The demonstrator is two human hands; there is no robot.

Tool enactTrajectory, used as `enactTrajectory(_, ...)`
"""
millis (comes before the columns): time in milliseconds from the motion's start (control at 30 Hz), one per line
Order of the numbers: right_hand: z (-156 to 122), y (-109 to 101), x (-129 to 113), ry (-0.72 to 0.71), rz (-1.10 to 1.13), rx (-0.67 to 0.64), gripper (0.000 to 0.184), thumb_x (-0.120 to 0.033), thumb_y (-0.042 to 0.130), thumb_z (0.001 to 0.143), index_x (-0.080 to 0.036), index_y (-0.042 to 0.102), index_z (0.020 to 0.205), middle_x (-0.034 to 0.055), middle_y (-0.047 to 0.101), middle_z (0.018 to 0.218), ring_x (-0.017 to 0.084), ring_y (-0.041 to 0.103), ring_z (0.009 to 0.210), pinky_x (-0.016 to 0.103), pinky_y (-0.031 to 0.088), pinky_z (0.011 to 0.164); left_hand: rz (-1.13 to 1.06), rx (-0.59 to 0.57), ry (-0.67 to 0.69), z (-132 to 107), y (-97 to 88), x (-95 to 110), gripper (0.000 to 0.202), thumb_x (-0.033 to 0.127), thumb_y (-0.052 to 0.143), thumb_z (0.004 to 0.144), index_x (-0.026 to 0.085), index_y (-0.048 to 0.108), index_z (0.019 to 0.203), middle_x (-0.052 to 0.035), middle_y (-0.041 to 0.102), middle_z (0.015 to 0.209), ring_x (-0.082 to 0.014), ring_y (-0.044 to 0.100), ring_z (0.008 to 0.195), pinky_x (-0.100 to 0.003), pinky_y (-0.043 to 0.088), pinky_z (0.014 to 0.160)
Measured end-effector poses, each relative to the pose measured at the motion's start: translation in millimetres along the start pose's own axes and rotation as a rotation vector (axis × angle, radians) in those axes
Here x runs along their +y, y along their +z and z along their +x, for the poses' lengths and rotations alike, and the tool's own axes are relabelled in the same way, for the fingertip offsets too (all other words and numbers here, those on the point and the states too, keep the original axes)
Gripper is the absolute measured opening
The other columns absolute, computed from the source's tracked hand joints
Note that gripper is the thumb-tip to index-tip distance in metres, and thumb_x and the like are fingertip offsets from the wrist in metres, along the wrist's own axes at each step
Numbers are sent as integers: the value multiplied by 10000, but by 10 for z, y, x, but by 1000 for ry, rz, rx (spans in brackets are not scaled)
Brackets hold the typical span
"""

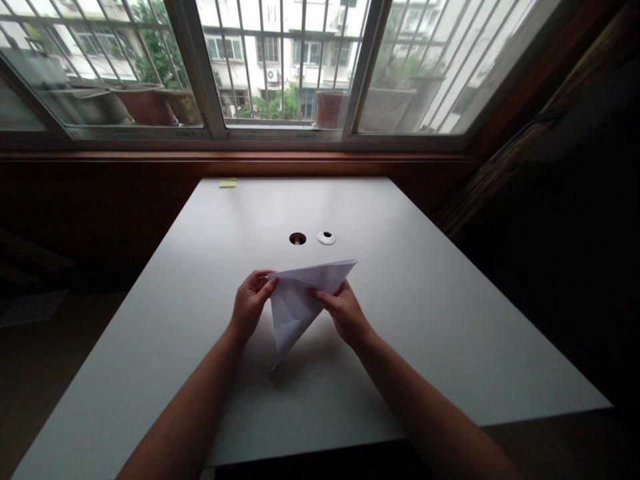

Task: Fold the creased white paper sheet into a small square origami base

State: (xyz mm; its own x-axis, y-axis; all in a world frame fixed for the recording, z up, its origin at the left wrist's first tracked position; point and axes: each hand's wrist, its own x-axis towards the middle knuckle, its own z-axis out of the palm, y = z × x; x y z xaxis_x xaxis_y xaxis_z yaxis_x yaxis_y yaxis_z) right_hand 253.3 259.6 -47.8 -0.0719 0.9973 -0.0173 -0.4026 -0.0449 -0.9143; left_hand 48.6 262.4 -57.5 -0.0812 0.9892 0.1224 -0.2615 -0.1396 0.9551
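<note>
White and smooth, the worktop (450, 327) is stretching out in front of the person. Nearest, the left arm (195, 393) and the right arm (425, 393) are slanting in from the two bottom corners, wrists bending a little, making a shape like an open tent. The left grip (249, 300) is pinching the top left corner of a folded white paper (295, 310), and the right grip (347, 312) is holding its right side, thumb in front. This paper is hanging over the middle of the worktop like a triangle, one point aiming down; we cannot tell if that point is touching. It is looking very light, thin and bendy, so a soft pinch on its edges should be best, as a hard squeeze could crumple it. Just past it, a round hole (298, 239) is showing in the worktop, with a round white cap (323, 241) lying beside it. Farther off, a yellow note (228, 183) is sitting near the far edge. Behind that edge, a big window (197, 63) is letting in light, and outside it some plant pots (331, 110) are standing by metal bars (283, 33)
</note>
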Motion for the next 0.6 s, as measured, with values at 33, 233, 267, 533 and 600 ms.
enactTrajectory(33,2,-6,3,-5,1,-2,510,-242,818,663,-211,596,1122,72,708,1122,267,649,1024,425,505,932,3,1,-2,0,-5,-8,272,344,740,790,174,665,989,-20,689,822,-122,604,714,-212,441,636)
enactTrajectory(233,14,-30,-21,-25,-20,-15,483,-222,812,678,-215,594,1108,69,707,1108,265,648,1015,432,498,938,-2,33,-16,-13,9,34,363,382,712,810,175,660,1104,-32,688,814,-131,604,683,-234,471,620)
enactTrajectory(267,19,-32,-27,-28,-19,-14,489,-217,814,675,-218,589,1110,66,706,1111,262,647,1019,427,498,938,-3,36,-11,-15,17,49,403,378,718,805,188,643,1153,-27,691,808,-133,608,683,-237,475,620)
enactTrajectory(533,42,-2,-43,-24,25,24,428,-276,776,736,-253,544,1095,23,702,1040,215,655,944,377,535,862,46,63,19,-6,38,52,328,384,752,767,183,699,1020,-41,715,854,-146,646,727,-244,512,632)
enactTrajectory(600,45,23,-49,-24,44,41,377,-299,750,769,-253,545,1082,17,697,1033,202,653,938,362,535,860,56,71,11,-3,39,43,328,400,741,775,172,708,1009,-56,725,883,-157,661,738,-265,540,644)
